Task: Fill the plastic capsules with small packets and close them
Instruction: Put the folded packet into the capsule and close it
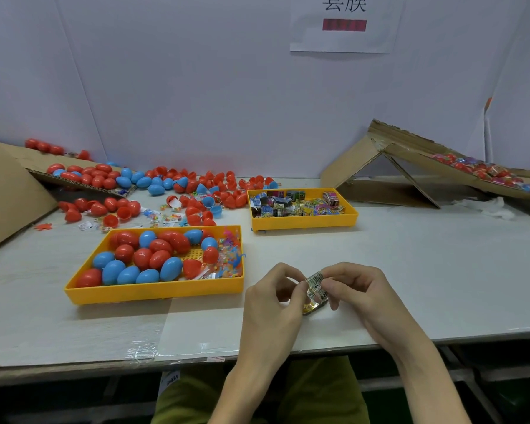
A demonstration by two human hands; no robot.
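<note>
Both hands meet over the table's front edge around a small shiny printed packet [315, 290]. My left hand [273, 298] pinches its left side with curled fingers, and my right hand [357, 289] pinches its right side. A yellow tray [153, 290] to the left holds several closed red and blue egg-shaped capsules [141, 264] plus small toy bags at its right end. A second yellow tray [303, 221] further back holds several colourful packets [294, 205]. No capsule is in either hand.
Loose red and blue capsules and open halves [196, 191] lie scattered at the back left, some on a cardboard sheet [74, 179]. A propped cardboard ramp [410, 166] at the back right carries wrapped capsules. A white wall with a paper sign stands behind.
</note>
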